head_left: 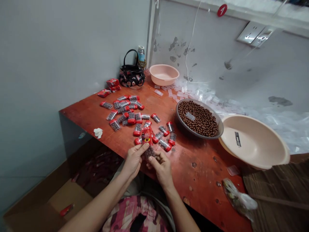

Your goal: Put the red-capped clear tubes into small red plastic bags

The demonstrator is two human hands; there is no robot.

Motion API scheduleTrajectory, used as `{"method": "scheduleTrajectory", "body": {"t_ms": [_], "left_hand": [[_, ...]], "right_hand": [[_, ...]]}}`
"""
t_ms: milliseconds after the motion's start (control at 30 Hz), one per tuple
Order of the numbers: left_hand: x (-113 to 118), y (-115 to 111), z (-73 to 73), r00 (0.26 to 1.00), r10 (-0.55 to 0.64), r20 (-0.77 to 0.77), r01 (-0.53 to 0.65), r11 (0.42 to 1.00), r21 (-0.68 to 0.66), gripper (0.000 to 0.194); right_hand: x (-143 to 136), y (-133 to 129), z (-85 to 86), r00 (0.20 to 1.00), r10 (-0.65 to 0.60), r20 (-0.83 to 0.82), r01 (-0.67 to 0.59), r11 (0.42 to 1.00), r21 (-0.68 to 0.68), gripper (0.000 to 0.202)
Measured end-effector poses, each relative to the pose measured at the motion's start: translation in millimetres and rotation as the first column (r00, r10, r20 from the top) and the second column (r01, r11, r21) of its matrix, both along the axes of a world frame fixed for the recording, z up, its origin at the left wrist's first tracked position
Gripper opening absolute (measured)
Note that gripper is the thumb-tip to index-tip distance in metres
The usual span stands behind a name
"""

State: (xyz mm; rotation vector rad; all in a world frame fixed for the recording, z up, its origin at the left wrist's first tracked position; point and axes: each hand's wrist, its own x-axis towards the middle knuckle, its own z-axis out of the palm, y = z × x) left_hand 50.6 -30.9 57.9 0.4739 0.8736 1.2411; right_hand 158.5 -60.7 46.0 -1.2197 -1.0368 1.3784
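Between my hands, near the front edge of the red table (pixel 188 161), is a red-topped clear pack of dark balls (pixel 147 136). My left hand (pixel 135 158) pinches its left side, thumb on the front. My right hand (pixel 161 166) has its thumb and curled fingers on the lower end. Many filled packs with red ends (pixel 115 125) lie scattered just beyond my hands and to the left. A grey bowl of brown balls (pixel 199 119) stands to the right, with a small clear case (pixel 190 116) on top of the balls.
A pink basin (pixel 164 74) and a floral handbag (pixel 132 76) stand at the back. Red packets (pixel 113 84) are at the back left. On the right are a large cream basin (pixel 256 141), a tied plastic bag (pixel 238 198) and brown cardboard (pixel 280 193). Clear cases are heaped along the wall.
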Motion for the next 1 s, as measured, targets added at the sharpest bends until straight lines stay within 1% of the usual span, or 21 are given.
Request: {"method": "scheduleTrajectory", "body": {"t_ms": [100, 167, 233, 333, 400, 467, 567, 667, 700, 733, 767, 800, 833, 867, 900, 933, 967, 1000], "left_hand": [[-1, 1, 1.6, 0.999, 0.045, -0.006, -0.045, 0.999, -0.024, 0.018], [-1, 0, 2.9, 1.000, 0.022, 0.001, -0.022, 0.999, -0.047, 0.020], [0, -2, 3.9, 0.997, -0.061, 0.039, 0.063, 0.997, -0.054, 0.023], [1, -6, 2.6, 0.978, -0.178, 0.108, 0.181, 0.983, -0.022, 0.029], [1, -9, -0.6, 0.970, -0.204, 0.135, 0.205, 0.979, 0.001, 0.030], [-1, -11, -4.2, 0.968, -0.208, 0.137, 0.209, 0.978, 0.008, 0.028], [-9, -14, -6.2, 0.966, -0.242, 0.090, 0.242, 0.970, 0.010, 0.024], [-25, -22, -4.3, 0.955, -0.291, 0.057, 0.293, 0.956, -0.018, 0.018], [-32, -27, -4.1, 0.958, -0.278, 0.064, 0.281, 0.959, -0.042, 0.015], [-40, -32, -4.9, 0.972, -0.223, 0.076, 0.229, 0.971, -0.073, 0.014], [-49, -39, -6.7, 0.988, -0.125, 0.090, 0.134, 0.985, -0.109, 0.015], [-58, -47, -9.4, 0.995, 0.000, 0.100, 0.015, 0.988, -0.154, 0.019], [-67, -55, -12.8, 0.987, 0.132, 0.090, -0.112, 0.972, -0.205, 0.024], [-74, -62, -16.5, 0.973, 0.222, 0.060, -0.201, 0.947, -0.249, 0.030], [-80, -69, -20.0, 0.965, 0.262, 0.006, -0.249, 0.924, -0.290, 0.033], [-83, -74, -22.9, 0.961, 0.267, -0.068, -0.275, 0.908, -0.316, 0.036], [-84, -77, -24.9, 0.962, 0.230, -0.145, -0.266, 0.905, -0.331, 0.038], [-83, -77, -25.9, 0.956, 0.178, -0.233, -0.248, 0.916, -0.315, 0.040]], "right_hand": [[0, -2, -1.3, 0.996, -0.026, 0.082, 0.023, 0.999, 0.048, 0.017], [-1, -3, -2.7, 0.996, -0.036, 0.076, 0.032, 0.998, 0.056, 0.017], [-2, -3, -4.0, 0.999, -0.016, -0.042, 0.016, 1.000, 0.012, 0.018], [-4, 0, -4.6, 0.969, -0.004, -0.248, -0.006, 0.999, -0.039, 0.021], [-4, 3, -3.8, 0.951, -0.013, -0.308, -0.001, 0.999, -0.045, 0.024], [-3, 7, -2.0, 0.948, -0.016, -0.319, -0.001, 0.999, -0.051, 0.028], [-3, 12, 1.2, 0.955, 0.048, -0.292, -0.068, 0.996, -0.059, 0.032], [-7, 14, 2.8, 0.957, 0.154, -0.247, -0.174, 0.983, -0.065, 0.037], [-9, 14, 2.7, 0.953, 0.190, -0.234, -0.210, 0.976, -0.064, 0.038], [-11, 14, 2.5, 0.948, 0.225, -0.226, -0.245, 0.967, -0.063, 0.039], [-12, 14, 2.1, 0.942, 0.252, -0.222, -0.271, 0.961, -0.062, 0.039], [-12, 14, 1.6, 0.941, 0.260, -0.218, -0.278, 0.959, -0.060, 0.038], [-11, 14, 1.0, 0.947, 0.245, -0.207, -0.262, 0.963, -0.059, 0.036], [-9, 15, 0.3, 0.958, 0.214, -0.190, -0.229, 0.972, -0.057, 0.033], [-6, 16, -0.5, 0.969, 0.178, -0.169, -0.190, 0.980, -0.055, 0.030], [-2, 17, -1.4, 0.979, 0.144, -0.142, -0.152, 0.987, -0.053, 0.027], [2, 18, -2.4, 0.986, 0.119, -0.113, -0.125, 0.991, -0.051, 0.025], [5, 19, -3.4, 0.990, 0.106, -0.087, -0.111, 0.993, -0.050, 0.024]]}}
